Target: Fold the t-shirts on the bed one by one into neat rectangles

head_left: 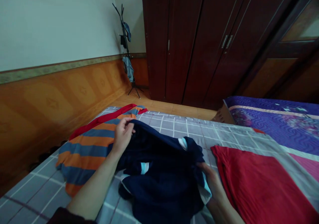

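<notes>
A navy garment [161,190] with white and light-blue patches lies bunched over the grey checked bed cover, its far edge lifted. My left hand [124,132] pinches that raised edge at its upper left corner, thumb and fingers together. On the garment's right side, my right hand [211,180] grips the cloth, with its fingertips partly hidden by the folds. An orange and blue striped garment [87,151] with a red border is spread to the left, partly behind my left forearm. Red cloth [264,184] lies flat to the right of my right hand.
The grey checked bed cover [32,190] runs beneath the clothes. Beyond it stand a dark wooden wardrobe [184,51] and a black coat rack [126,44] with items hanging on it. A purple floral bedspread [279,124] is at the right, beside a box-like container [225,113].
</notes>
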A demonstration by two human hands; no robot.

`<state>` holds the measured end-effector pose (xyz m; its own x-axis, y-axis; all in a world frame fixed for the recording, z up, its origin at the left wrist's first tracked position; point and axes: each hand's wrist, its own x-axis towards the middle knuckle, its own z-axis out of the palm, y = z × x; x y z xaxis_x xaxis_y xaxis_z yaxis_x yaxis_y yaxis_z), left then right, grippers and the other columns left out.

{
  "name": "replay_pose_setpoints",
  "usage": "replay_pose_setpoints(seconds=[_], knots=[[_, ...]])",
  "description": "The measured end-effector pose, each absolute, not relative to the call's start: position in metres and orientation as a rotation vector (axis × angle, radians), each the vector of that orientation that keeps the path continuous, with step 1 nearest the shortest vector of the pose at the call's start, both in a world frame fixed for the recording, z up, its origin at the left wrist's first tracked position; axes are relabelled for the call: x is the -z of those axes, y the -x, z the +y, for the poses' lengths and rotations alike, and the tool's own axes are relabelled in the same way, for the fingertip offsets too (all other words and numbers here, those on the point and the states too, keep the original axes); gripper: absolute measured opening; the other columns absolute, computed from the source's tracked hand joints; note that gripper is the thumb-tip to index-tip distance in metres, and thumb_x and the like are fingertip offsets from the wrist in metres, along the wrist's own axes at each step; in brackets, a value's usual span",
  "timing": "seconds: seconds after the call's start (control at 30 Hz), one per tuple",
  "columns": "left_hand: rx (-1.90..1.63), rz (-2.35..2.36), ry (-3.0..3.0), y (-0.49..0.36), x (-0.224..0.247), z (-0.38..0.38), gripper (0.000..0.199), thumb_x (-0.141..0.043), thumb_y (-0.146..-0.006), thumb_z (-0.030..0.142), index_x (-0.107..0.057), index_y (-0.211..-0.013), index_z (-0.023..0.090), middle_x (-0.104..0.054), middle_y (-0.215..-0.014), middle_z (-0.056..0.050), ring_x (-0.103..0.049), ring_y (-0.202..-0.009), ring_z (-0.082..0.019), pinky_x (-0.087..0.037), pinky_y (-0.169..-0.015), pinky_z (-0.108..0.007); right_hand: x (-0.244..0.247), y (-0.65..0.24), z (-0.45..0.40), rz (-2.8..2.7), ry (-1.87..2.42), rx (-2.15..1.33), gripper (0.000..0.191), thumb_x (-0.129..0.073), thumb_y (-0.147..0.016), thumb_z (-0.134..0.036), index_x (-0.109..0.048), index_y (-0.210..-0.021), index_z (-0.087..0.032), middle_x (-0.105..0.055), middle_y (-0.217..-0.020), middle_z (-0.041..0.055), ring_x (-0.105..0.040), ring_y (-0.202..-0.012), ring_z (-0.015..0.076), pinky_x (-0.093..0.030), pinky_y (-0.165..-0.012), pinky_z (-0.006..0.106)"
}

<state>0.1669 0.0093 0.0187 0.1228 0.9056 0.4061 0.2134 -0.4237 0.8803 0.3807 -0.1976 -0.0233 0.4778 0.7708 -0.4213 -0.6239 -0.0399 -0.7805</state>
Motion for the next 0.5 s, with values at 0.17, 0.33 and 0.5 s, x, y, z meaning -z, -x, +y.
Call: replay_pose_setpoints(seconds=[0.17, 0.33, 0.5], knots=[[-1.537, 1.163, -1.509, -0.151, -0.014, 0.032, 0.021, -0.052, -0.077, 0.032, -0.053, -0.091, 0.016, -0.057, -0.071, 0.002, -0.058, -0.051, -0.010, -0.039, -0.040, -0.016, 0.028, -0.382, -0.193, -0.071, 1.121, -1.132, 0.041, -0.074, -0.062, -0.041, -0.064, -0.094, -0.016, -0.071, -0.079, 0.0041, -0.067, -0.073, 0.0221, -0.052, -0.066, 0.031], [-1.489, 1.383, -1.869, -0.150, -0.009, 0.037, 0.022, -0.051, -0.074, 0.018, -0.055, -0.096, 0.019, -0.061, -0.098, -0.005, -0.062, -0.076, -0.015, -0.052, -0.067, -0.027, 0.034, -0.372, -0.193, -0.295, 1.242, -0.995, 0.057, -0.073, -0.067, -0.050, -0.057, -0.112, -0.018, -0.068, -0.103, 0.0091, -0.065, -0.090, 0.0235, -0.051, -0.076, 0.033], [-1.197, 1.140, -2.485, -0.179, -0.003, 0.004, 0.022, -0.044, -0.083, 0.014, -0.059, -0.099, 0.020, -0.062, -0.106, -0.006, -0.056, -0.105, -0.020, -0.044, -0.092, -0.033, 0.035, -0.361, -0.195, -0.656, 1.570, -0.846, 0.070, -0.077, -0.057, -0.039, -0.057, -0.119, -0.015, -0.066, -0.105, 0.0102, -0.062, -0.090, 0.0253, -0.048, -0.074, 0.034]])
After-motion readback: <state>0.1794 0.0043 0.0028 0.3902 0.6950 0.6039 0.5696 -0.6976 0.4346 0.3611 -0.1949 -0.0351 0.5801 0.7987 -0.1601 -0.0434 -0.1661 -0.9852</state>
